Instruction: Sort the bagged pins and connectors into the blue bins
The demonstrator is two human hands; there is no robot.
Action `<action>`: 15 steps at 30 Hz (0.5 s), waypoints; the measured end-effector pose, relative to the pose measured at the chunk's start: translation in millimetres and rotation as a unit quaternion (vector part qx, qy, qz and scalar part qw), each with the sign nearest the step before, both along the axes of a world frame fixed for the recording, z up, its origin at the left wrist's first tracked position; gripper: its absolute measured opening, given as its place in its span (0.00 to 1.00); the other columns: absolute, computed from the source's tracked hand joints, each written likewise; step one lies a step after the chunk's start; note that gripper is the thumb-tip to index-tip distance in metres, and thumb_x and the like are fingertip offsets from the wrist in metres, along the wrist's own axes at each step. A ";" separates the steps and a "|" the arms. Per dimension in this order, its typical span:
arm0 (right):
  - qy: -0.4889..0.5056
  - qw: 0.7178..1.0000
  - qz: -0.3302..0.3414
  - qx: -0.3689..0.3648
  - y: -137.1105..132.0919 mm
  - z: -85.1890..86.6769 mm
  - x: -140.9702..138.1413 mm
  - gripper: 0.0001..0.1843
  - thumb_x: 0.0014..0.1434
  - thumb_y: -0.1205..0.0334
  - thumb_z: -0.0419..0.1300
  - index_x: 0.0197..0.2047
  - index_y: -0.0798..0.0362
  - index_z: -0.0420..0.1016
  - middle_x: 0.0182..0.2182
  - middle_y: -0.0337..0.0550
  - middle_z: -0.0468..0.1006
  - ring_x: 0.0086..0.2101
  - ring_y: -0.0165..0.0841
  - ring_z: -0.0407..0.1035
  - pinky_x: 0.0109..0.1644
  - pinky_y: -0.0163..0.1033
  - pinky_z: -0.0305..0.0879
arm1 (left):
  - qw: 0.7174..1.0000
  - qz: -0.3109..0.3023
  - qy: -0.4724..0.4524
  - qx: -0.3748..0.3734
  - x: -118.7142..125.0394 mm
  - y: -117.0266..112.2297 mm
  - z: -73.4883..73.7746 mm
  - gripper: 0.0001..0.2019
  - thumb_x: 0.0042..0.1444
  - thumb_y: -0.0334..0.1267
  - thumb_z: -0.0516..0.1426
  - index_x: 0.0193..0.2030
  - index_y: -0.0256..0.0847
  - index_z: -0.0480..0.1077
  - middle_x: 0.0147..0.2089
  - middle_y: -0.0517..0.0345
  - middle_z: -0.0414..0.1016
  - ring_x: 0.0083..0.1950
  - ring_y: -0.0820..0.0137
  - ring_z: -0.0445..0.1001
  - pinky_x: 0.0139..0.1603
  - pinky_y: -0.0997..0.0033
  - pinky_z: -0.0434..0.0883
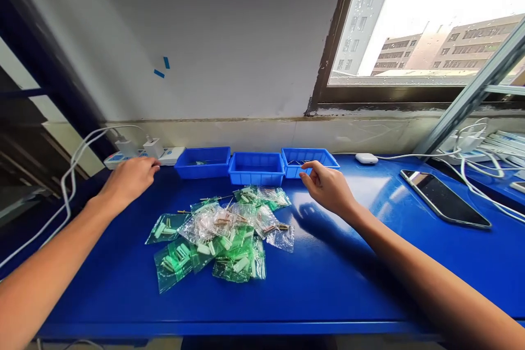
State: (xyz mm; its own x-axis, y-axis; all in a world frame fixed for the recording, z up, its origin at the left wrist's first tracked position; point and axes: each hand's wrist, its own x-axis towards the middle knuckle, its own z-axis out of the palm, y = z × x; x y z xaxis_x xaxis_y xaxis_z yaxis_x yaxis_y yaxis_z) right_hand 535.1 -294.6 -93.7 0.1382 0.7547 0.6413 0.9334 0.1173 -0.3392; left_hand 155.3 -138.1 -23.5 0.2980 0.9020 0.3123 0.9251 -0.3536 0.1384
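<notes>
Curling above the near edge of the right bin (292,173), the right hand (329,188) holds forefinger and thumb close together; whether they pinch anything cannot be told. The left hand (128,181), knuckles up, bends its fingers by a white power strip (171,155), their tips hidden, so any hold is unclear. Between them, green and clear packets (229,235) lie heaped on the blue table (336,295), apparently central to suit either hand. The left bin (203,171) and middle bin (256,178) complete a row, likely keeping contents separate. Both forearms (426,273) slant inward.
</notes>
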 end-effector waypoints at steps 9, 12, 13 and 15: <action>-0.001 0.999 0.007 -0.036 0.0 -3.2 -3.4 0.13 0.60 0.55 0.49 0.38 0.53 0.70 0.18 0.35 0.66 0.20 0.30 0.62 0.28 0.34 0.53 | 0.988 0.027 0.145 0.037 27.2 74.9 -12.1 0.18 0.60 0.37 0.44 0.44 0.26 0.70 0.44 0.35 0.73 0.48 0.49 0.69 0.42 0.53 0.67; -0.004 0.999 0.010 -0.038 -0.5 -2.8 -4.8 0.13 0.60 0.55 0.49 0.38 0.53 0.70 0.18 0.36 0.67 0.21 0.30 0.62 0.28 0.34 0.54 | 0.987 0.040 0.148 0.049 33.2 77.7 -13.7 0.17 0.60 0.37 0.46 0.44 0.27 0.70 0.43 0.37 0.73 0.50 0.49 0.67 0.43 0.55 0.66; -0.005 0.999 0.010 -0.041 -0.7 -2.4 -5.1 0.13 0.60 0.55 0.49 0.37 0.53 0.71 0.18 0.36 0.67 0.21 0.30 0.62 0.28 0.35 0.54 | 0.987 0.045 0.144 0.057 35.6 76.7 -14.5 0.17 0.60 0.38 0.46 0.45 0.27 0.69 0.44 0.37 0.73 0.50 0.49 0.66 0.43 0.55 0.65; -0.005 0.999 0.009 -0.048 -1.4 -1.7 -5.5 0.13 0.60 0.55 0.49 0.37 0.53 0.71 0.18 0.35 0.67 0.21 0.30 0.62 0.28 0.35 0.54 | 0.987 0.055 0.127 0.078 39.7 71.2 -17.2 0.19 0.61 0.41 0.45 0.48 0.28 0.68 0.49 0.38 0.71 0.52 0.50 0.66 0.43 0.57 0.65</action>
State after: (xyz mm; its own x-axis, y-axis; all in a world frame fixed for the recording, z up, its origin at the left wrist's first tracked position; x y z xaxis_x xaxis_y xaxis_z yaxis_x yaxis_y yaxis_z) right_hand 529.6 -296.0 -95.3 0.1178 0.8150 0.5674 0.9346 0.1022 -0.3408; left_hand 195.0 -66.9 -40.7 0.2871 0.8800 0.3784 0.9571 -0.2475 -0.1508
